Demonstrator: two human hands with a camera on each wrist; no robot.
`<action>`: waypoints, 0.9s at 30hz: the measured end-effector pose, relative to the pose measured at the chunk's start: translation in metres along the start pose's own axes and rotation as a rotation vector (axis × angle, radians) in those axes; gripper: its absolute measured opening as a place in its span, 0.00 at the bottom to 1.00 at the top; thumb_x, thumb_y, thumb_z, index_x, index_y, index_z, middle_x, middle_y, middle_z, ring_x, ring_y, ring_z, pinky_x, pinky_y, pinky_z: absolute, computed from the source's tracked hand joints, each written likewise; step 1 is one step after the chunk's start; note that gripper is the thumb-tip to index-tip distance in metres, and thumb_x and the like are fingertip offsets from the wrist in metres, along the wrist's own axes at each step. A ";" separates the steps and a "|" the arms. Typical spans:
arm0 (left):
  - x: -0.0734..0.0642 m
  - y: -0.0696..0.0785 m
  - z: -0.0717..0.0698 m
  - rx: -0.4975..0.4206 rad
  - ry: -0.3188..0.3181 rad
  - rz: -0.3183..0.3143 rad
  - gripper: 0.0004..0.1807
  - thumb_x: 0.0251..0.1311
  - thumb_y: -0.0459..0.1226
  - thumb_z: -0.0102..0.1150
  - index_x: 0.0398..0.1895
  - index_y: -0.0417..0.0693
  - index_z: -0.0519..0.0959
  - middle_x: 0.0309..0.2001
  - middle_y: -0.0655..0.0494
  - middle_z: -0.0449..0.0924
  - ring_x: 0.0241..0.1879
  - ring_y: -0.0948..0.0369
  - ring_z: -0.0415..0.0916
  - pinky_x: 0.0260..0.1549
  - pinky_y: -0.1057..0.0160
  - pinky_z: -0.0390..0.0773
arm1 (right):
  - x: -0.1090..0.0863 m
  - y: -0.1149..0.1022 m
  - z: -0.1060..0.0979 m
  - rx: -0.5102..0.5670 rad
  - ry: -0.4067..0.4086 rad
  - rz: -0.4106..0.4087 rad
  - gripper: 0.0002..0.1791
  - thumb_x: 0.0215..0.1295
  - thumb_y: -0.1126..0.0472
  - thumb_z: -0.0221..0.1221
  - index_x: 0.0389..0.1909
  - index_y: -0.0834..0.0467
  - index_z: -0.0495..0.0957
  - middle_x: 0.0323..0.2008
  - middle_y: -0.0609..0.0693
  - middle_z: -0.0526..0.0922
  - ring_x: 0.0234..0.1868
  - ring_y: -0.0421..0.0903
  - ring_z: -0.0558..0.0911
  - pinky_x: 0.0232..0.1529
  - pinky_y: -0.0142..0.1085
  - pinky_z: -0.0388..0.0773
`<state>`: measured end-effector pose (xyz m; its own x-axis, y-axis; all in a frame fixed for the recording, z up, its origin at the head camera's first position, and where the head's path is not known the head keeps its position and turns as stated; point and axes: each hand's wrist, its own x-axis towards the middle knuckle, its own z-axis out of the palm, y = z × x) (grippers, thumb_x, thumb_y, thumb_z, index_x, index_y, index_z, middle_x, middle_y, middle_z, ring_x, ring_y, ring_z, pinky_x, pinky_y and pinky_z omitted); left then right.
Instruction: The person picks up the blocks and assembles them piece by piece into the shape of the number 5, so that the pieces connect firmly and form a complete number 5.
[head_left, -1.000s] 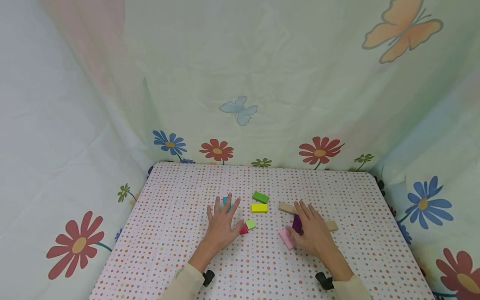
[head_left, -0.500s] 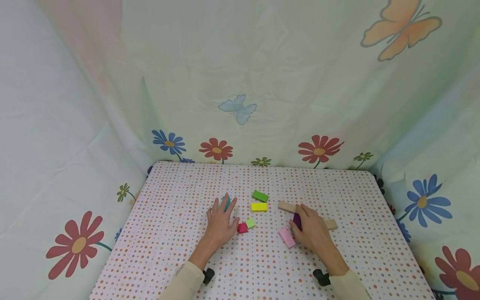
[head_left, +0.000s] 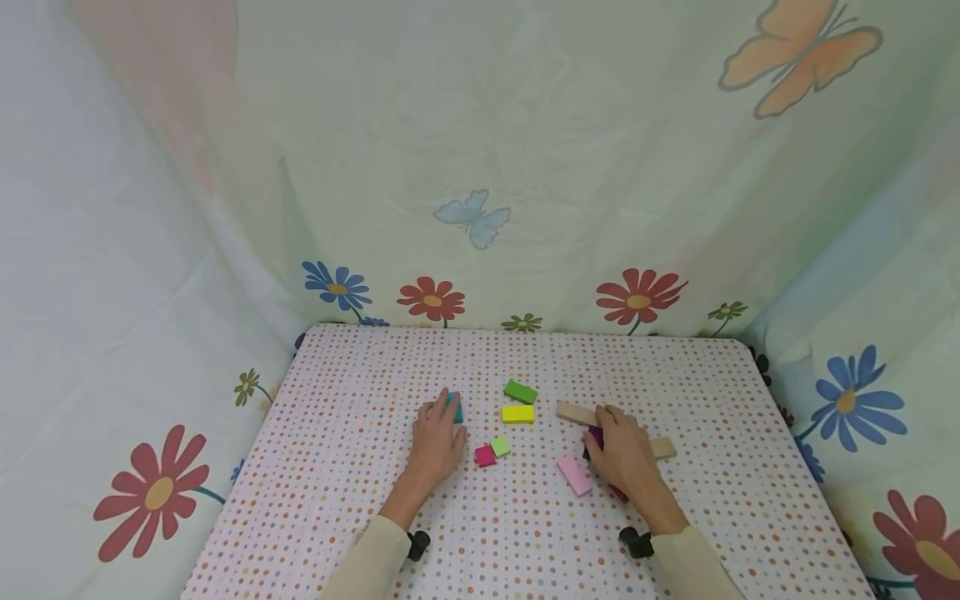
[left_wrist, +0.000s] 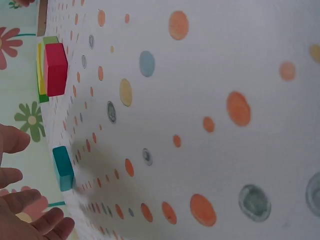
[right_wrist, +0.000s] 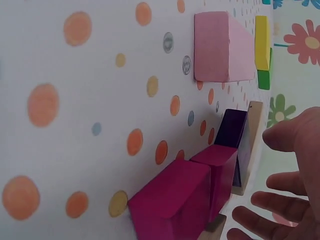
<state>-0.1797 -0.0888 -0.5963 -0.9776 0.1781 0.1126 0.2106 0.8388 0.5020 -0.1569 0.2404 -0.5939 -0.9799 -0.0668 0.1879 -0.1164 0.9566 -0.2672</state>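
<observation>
My left hand point(head_left: 435, 442) hovers by a teal block point(left_wrist: 63, 169), its fingers loosely bent. In the left wrist view a gap shows between these fingers and the block. My right hand point(head_left: 626, 458) hangs over a dark purple block point(right_wrist: 232, 127) and two magenta blocks point(right_wrist: 172, 197), hiding part of them in the head view. Seen from the right wrist, its thumb and fingers are spread apart and hold nothing. A pink block point(head_left: 574, 476) lies just left of that hand. One wooden block point(head_left: 576, 413) is beyond its fingertips, another wooden block point(head_left: 663, 448) to its right.
Between the hands lie a green block point(head_left: 521, 392), a yellow block point(head_left: 517, 414), a small light green block point(head_left: 500, 447) and a crimson block point(head_left: 485, 456). The dotted tabletop point(head_left: 360, 367) ends at a flowered curtain point(head_left: 562, 250) behind and at both sides.
My left hand's fingers have drawn closer together and the hand has shifted slightly left, uncovering the crimson block. My right hand's fingers have bent, and magenta shows beside its palm. The blocks appear unmoved.
</observation>
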 end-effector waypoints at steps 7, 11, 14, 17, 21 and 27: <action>0.003 -0.009 0.007 -0.040 0.014 -0.024 0.34 0.75 0.41 0.60 0.80 0.42 0.65 0.81 0.39 0.63 0.67 0.40 0.69 0.64 0.39 0.75 | 0.006 -0.001 0.002 0.003 -0.038 0.058 0.31 0.73 0.56 0.62 0.68 0.74 0.73 0.64 0.75 0.78 0.62 0.72 0.79 0.60 0.68 0.77; 0.006 -0.011 0.006 -0.092 0.001 -0.020 0.34 0.75 0.40 0.60 0.81 0.42 0.65 0.81 0.39 0.62 0.65 0.43 0.69 0.62 0.43 0.76 | 0.010 -0.002 0.003 0.020 -0.049 0.100 0.32 0.75 0.55 0.60 0.69 0.74 0.71 0.63 0.75 0.78 0.61 0.72 0.80 0.60 0.66 0.78; 0.010 -0.013 0.007 -0.106 -0.020 -0.033 0.34 0.76 0.41 0.60 0.81 0.43 0.64 0.82 0.41 0.61 0.67 0.43 0.68 0.65 0.42 0.75 | 0.012 -0.002 0.004 0.045 -0.050 0.121 0.31 0.75 0.56 0.59 0.68 0.75 0.71 0.63 0.75 0.78 0.60 0.71 0.80 0.61 0.64 0.78; 0.013 -0.015 0.006 -0.105 -0.033 -0.045 0.35 0.75 0.41 0.60 0.81 0.44 0.64 0.83 0.42 0.60 0.71 0.41 0.67 0.71 0.39 0.71 | 0.013 -0.002 0.005 0.090 -0.054 0.143 0.30 0.75 0.57 0.59 0.67 0.76 0.72 0.62 0.75 0.77 0.61 0.71 0.79 0.62 0.62 0.78; 0.014 -0.015 0.006 -0.123 -0.045 -0.065 0.36 0.74 0.41 0.62 0.81 0.45 0.64 0.83 0.42 0.60 0.74 0.37 0.63 0.74 0.34 0.66 | 0.015 -0.001 0.006 0.143 -0.047 0.170 0.29 0.74 0.58 0.60 0.66 0.76 0.74 0.61 0.75 0.78 0.62 0.71 0.78 0.64 0.62 0.76; 0.015 -0.015 0.010 -0.109 -0.040 -0.071 0.36 0.73 0.41 0.63 0.80 0.43 0.65 0.83 0.42 0.60 0.72 0.38 0.62 0.71 0.33 0.67 | 0.018 -0.001 0.010 0.154 -0.049 0.212 0.29 0.71 0.57 0.62 0.65 0.73 0.76 0.58 0.73 0.79 0.59 0.68 0.79 0.62 0.61 0.78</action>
<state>-0.1978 -0.0938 -0.6110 -0.9890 0.1425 0.0405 0.1383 0.7894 0.5981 -0.1759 0.2352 -0.6000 -0.9913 0.1130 0.0674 0.0724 0.8964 -0.4372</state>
